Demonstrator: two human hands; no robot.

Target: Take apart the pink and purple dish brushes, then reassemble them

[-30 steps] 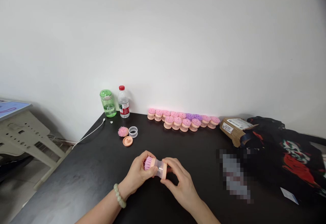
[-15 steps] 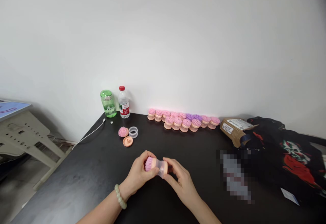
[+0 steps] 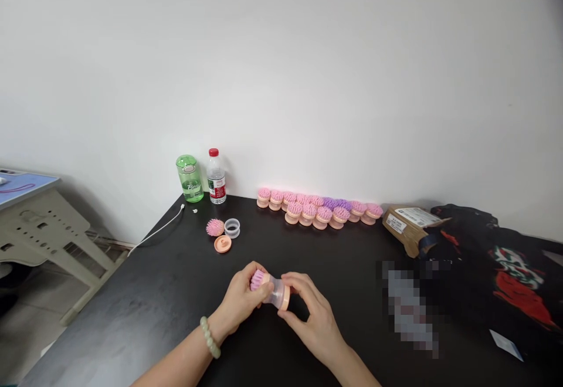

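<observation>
Between my hands, above the near part of the black table, is a scalp brush (image 3: 276,294) with pink bristles, a clear waisted body and a peach end cap, held tilted. My left hand (image 3: 241,299) wraps round its bristle end, thumb on the clear body. The thumb and fingers of my right hand (image 3: 313,316) grip the peach cap at the other end. Farther off lie loose parts: a pink bristle head (image 3: 214,227), a clear ring (image 3: 232,228) and a peach disc (image 3: 223,244) with a raised centre.
Along the wall stand several pink brushes (image 3: 323,217) and some purple ones (image 3: 338,203). A green bottle (image 3: 190,180) and a red-capped water bottle (image 3: 217,179) are at the back left, near a white cable (image 3: 156,231). To the right are a cardboard package (image 3: 402,228) and dark fabric (image 3: 475,258).
My right fingers have shifted slightly on the peach cap, and more of the cap shows. The brush is tilted a little more. The view has moved slightly.
</observation>
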